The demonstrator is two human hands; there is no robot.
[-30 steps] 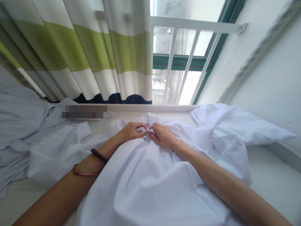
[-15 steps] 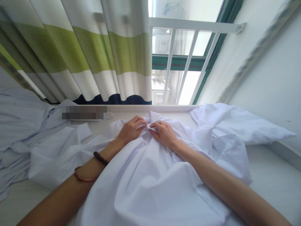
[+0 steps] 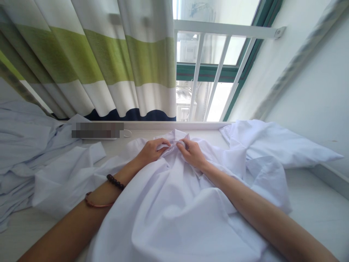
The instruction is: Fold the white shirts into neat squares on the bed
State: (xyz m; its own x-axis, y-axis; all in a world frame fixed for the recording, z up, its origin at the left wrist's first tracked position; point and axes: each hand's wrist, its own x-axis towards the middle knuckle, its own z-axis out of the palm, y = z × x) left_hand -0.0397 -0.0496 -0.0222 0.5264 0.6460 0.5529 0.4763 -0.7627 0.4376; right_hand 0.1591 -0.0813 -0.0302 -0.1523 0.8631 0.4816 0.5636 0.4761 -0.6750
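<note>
A large white garment [image 3: 177,214] of thin cloth lies gathered in loose folds toward me; its exact kind cannot be made out. At its far end, my left hand [image 3: 153,150] pinches the cloth between thumb and fingers. Just to the right, my right hand [image 3: 192,152] grips the same narrow edge, thumb toward me. A small gap separates the two hands, with a strip of fabric between them. Beyond the fingertips a pointed flap of the cloth stands up. Two bracelets, one of dark beads and one reddish, circle my left wrist.
Crumpled white cloth [image 3: 19,145] is heaped at the left. A folded white cloth piece [image 3: 278,143] rests at the right by the wall. A blurred-out flat box [image 3: 98,131] with a white loop sits at the back, below a striped curtain [image 3: 103,58] and white railing [image 3: 226,30].
My right hand has shifted slightly right, widening the gap between the hands along the cloth edge. My left hand stays nearly in place.
</note>
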